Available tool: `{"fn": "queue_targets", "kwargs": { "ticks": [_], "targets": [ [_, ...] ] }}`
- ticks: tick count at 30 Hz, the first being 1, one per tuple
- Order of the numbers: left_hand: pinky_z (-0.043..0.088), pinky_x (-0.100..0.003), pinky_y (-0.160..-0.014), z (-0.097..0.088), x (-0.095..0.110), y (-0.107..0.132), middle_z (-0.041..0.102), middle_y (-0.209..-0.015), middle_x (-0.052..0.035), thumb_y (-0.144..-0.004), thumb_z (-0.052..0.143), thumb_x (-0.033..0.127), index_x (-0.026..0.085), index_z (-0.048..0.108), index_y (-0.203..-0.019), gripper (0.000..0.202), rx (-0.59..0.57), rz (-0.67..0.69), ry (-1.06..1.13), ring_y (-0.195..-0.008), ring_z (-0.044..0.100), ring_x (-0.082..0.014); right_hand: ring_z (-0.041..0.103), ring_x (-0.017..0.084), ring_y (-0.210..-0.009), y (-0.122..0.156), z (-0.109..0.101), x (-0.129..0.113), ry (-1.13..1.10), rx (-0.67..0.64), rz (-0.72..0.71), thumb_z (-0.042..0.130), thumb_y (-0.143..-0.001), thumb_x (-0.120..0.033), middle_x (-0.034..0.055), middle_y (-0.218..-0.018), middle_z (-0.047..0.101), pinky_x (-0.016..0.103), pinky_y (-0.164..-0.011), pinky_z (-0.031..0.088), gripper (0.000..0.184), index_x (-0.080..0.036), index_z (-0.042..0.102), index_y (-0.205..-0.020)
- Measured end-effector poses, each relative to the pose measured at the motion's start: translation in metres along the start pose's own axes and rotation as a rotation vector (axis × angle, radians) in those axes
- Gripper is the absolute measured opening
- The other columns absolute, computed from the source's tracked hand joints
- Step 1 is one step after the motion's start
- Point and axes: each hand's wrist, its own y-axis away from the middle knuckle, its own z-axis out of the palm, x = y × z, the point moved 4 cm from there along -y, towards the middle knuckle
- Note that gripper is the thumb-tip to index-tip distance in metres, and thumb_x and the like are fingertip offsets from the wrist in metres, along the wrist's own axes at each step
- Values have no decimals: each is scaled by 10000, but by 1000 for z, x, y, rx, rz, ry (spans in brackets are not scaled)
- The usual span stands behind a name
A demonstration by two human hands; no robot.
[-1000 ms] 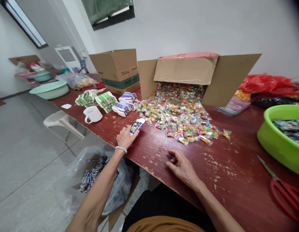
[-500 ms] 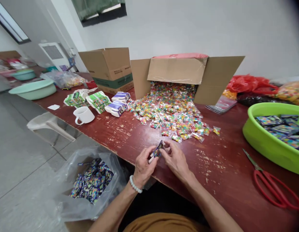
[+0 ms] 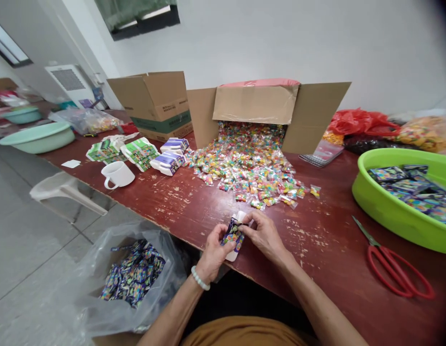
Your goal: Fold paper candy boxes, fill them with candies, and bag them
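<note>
A small dark printed carton (image 3: 232, 238) with white end flaps is held over the near edge of the table. My left hand (image 3: 213, 254), a beaded bracelet at its wrist, grips the carton's left side between thumb and fingers. My right hand (image 3: 266, 240) is closed at the carton's upper end, thumb and fingertips on its top flap area; whether a smaller thing is also pinched there I cannot tell. Just beyond lies a heap of clear-wrapped colourful candy packets (image 3: 244, 163), spilling from a tipped cardboard box (image 3: 255, 103).
Red-handled scissors (image 3: 395, 269) lie on the right, near a green basin (image 3: 367, 192) of dark printed packets. Flat cartons (image 3: 168, 162) and a white mug (image 3: 118, 174) are at left. Below the table edge stands a plastic-lined container (image 3: 96, 240) of dark packets.
The carton has turned so its broad printed face shows and its white flaps stick out at both ends. Both hands remain on it. The view has shifted slightly right.
</note>
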Motion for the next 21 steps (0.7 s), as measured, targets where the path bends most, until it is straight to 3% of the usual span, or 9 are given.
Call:
{"fn": "queue_targets", "kwargs": {
  "ticks": [4, 6, 10, 13, 17, 21],
  "targets": [
    [498, -239, -646, 14, 9, 3, 691, -945, -112, -760, 716, 373, 151, 616, -1082, 403, -458, -337, 181, -827, 686, -210, 559, 152, -687, 3, -12, -18, -70, -42, -127, 631, -807, -224, 2, -718, 583, 267, -641, 432, 107, -196, 583, -716],
    [497, -222, -603, 17, 15, 4, 699, -918, -140, -851, 574, 505, 131, 631, -1058, 431, -560, -430, 264, -811, 702, -218, 561, 145, -664, 6, -17, -26, -113, -73, -156, 629, -818, -222, 1, -708, 600, 263, -630, 436, 110, -196, 583, -721],
    [531, -246, -586, 21, 18, 6, 714, -858, -136, -880, 485, 562, 126, 647, -1024, 487, -544, -449, 256, -691, 707, -202, 562, 138, -663, 13, -22, -35, -161, -141, -219, 607, -843, -232, 4, -724, 613, 254, -636, 451, 106, -195, 584, -746],
    [547, -267, -604, 22, 19, 9, 720, -888, -147, -864, 482, 598, 132, 633, -1077, 535, -500, -416, 222, -727, 710, -216, 555, 136, -669, 15, -22, -36, -118, -136, -225, 585, -857, -218, 1, -723, 596, 249, -644, 448, 108, -198, 576, -751],
    [549, -274, -636, 19, 20, 9, 725, -819, -140, -875, 540, 497, 119, 630, -1078, 438, -445, -405, 160, -730, 715, -219, 543, 137, -667, 15, -22, -37, -80, -127, -255, 589, -854, -213, -1, -725, 580, 246, -643, 434, 109, -200, 557, -750],
    [539, -283, -603, 20, 23, 11, 709, -701, -130, -882, 489, 526, 99, 636, -1034, 477, -403, -415, 116, -635, 703, -217, 534, 133, -657, 19, -22, -40, -95, -145, -276, 589, -855, -207, -2, -728, 577, 240, -629, 422, 106, -200, 555, -755]
  ]
}}
